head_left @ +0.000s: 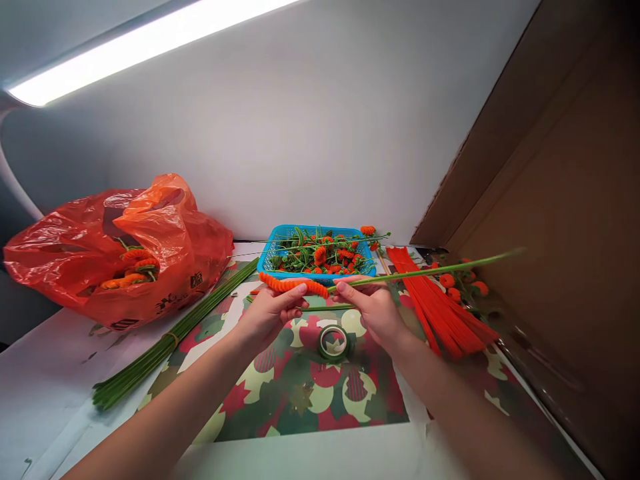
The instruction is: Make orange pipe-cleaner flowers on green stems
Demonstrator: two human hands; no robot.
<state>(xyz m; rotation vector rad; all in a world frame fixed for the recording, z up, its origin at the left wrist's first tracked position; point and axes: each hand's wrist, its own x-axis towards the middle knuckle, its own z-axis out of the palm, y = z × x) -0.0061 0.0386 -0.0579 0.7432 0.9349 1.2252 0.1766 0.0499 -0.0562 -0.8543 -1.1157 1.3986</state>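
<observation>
Between thumb and fingers, my left hand [273, 310] pinches a ridged, coiled orange pipe cleaner [281, 285]. Its right end meets a long green pipe cleaner stem [440, 270], which my right hand [376, 312] grips near that joint. The stem reaches far out to the right, tilted slightly upward. Below and between my hands lies a roll of green tape [325, 348] on the patterned mat [320, 413]. Another green stem [323, 308] lies behind my fingers, partly hidden.
A blue basket [267, 257] behind my hands holds several orange-and-green pieces. On the left are a red plastic bag [195, 247] with orange pieces and a tied green stem bundle [150, 360]. Orange-red pipe cleaners [445, 313], small orange balls [454, 295] and a cardboard wall [560, 253] stand right.
</observation>
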